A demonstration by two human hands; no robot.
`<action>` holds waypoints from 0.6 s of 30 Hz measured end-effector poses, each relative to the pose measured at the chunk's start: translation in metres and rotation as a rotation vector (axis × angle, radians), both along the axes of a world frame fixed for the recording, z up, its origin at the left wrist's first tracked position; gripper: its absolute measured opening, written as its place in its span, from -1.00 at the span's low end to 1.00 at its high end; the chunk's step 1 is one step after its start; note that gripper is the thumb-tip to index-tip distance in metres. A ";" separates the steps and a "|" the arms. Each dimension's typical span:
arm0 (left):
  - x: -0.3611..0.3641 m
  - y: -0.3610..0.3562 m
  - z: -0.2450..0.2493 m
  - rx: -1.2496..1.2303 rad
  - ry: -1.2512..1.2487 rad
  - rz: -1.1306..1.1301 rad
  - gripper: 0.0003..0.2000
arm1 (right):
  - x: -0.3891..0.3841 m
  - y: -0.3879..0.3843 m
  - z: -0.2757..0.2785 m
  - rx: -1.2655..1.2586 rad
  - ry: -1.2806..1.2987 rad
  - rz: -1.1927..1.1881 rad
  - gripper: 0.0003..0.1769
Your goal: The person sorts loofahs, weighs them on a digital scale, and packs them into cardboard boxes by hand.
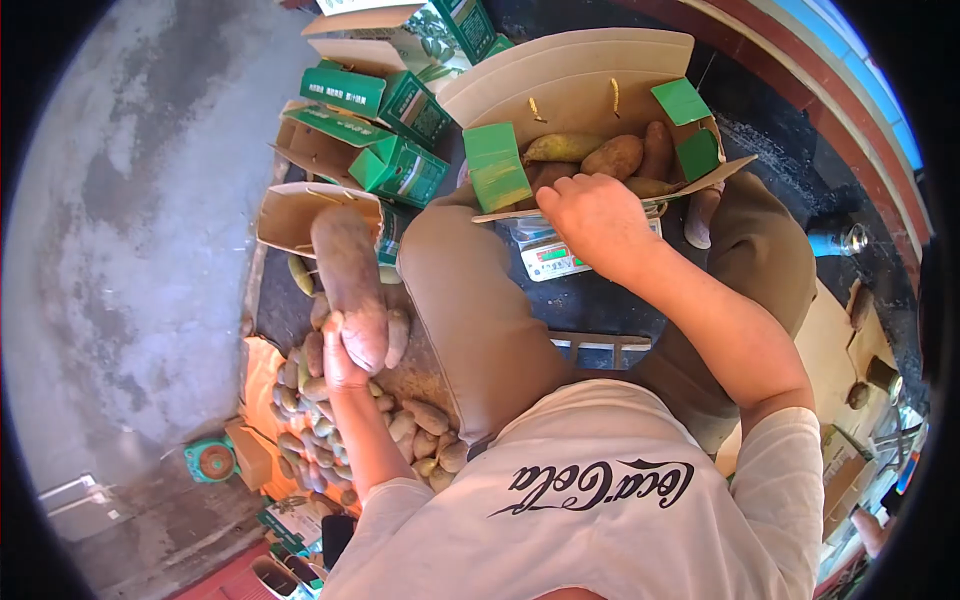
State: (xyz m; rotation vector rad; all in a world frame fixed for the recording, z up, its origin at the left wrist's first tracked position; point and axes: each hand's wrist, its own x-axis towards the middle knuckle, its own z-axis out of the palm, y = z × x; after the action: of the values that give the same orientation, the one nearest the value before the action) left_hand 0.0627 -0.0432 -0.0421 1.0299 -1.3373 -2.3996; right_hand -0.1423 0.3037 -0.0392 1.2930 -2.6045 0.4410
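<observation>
My left hand point(345, 357) is closed around the lower end of a long, thick brown piece of produce point(345, 262), a tuber or a fruit by its shape. It is held up at the left, above the pile. In front of me an open green and brown cardboard box point(570, 75) stands on a digital scale point(553, 256) between my legs. Several yellowish and brown oblong pieces point(613, 157) lie in it. My right hand point(597, 222) rests at the box's near edge, with its fingers curled over the front flap; part of the contents is hidden behind it.
Several green cartons point(375, 110) stand in a row at the upper left. A heap of oblong produce point(325, 430) lies on the floor to my left, partly on an orange sheet point(262, 375). A bottle or flask point(838, 240) is at the right.
</observation>
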 end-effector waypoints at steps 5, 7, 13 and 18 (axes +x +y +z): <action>-0.078 0.024 0.062 -0.184 0.103 -0.298 -0.35 | 0.002 0.001 -0.001 0.027 -0.005 -0.006 -0.88; -0.114 0.047 0.079 -0.302 0.078 -0.438 -0.37 | 0.003 0.002 0.000 0.043 -0.011 -0.012 -0.86; -0.204 0.127 0.073 -0.513 0.019 -0.785 -0.38 | 0.006 0.004 0.001 0.019 -0.036 0.001 -0.79; -0.252 0.174 0.042 -0.655 -0.104 -0.967 -0.33 | 0.007 0.004 -0.004 0.022 -0.052 0.009 -0.83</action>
State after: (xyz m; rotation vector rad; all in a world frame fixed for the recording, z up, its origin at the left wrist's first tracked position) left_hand -0.1889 0.1307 0.0002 0.3322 -2.8690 -2.0517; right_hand -0.1350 0.3074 -0.0429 1.3172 -2.6546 0.4551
